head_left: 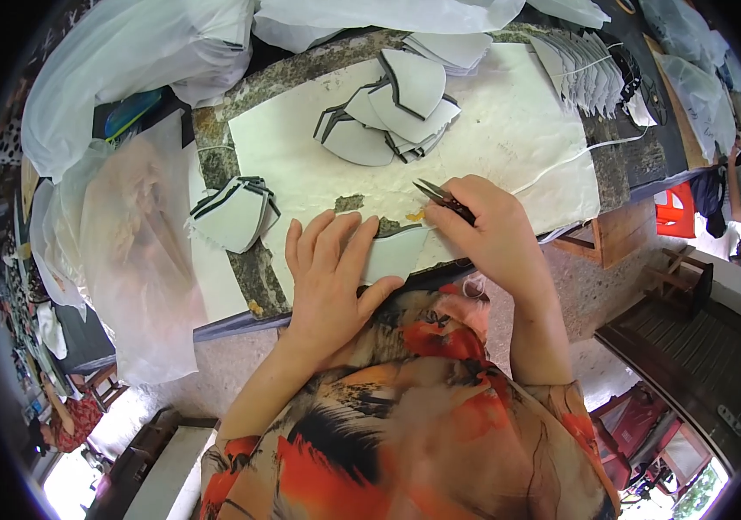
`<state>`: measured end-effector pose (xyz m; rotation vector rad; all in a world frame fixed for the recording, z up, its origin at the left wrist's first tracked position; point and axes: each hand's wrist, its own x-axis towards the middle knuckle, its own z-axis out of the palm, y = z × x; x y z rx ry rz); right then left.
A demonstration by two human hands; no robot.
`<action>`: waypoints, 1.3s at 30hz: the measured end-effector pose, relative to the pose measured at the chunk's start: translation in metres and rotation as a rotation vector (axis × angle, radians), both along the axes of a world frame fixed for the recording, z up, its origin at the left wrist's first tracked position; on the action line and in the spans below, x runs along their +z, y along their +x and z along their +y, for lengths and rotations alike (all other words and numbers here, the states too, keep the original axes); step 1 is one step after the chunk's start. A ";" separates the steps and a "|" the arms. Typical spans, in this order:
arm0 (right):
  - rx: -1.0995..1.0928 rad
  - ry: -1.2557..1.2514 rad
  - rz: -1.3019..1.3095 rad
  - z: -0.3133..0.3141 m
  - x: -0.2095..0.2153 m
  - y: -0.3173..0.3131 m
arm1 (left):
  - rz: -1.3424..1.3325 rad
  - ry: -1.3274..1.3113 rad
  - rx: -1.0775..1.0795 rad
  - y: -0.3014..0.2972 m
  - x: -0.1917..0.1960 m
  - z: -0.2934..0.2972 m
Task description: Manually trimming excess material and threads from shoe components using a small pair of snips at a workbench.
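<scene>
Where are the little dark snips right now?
In the head view, just right of centre: the dark snips are in the right hand, upper right of the pale piece at the left hand.

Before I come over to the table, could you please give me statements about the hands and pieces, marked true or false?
1. The right hand holds dark snips. True.
2. The left hand is raised, touching nothing. False: the left hand rests on a pale piece.
3. The fanned pieces lie by the white sheet's far right corner. True.
4. The large pile lies along the white sheet's near edge. False: the large pile lies toward the far side.
</scene>
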<state>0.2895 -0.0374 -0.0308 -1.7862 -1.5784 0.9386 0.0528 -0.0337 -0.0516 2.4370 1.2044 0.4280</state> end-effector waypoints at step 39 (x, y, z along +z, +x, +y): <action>0.125 -0.326 0.512 0.008 0.019 0.008 | -0.674 -1.218 0.118 -0.022 0.036 0.054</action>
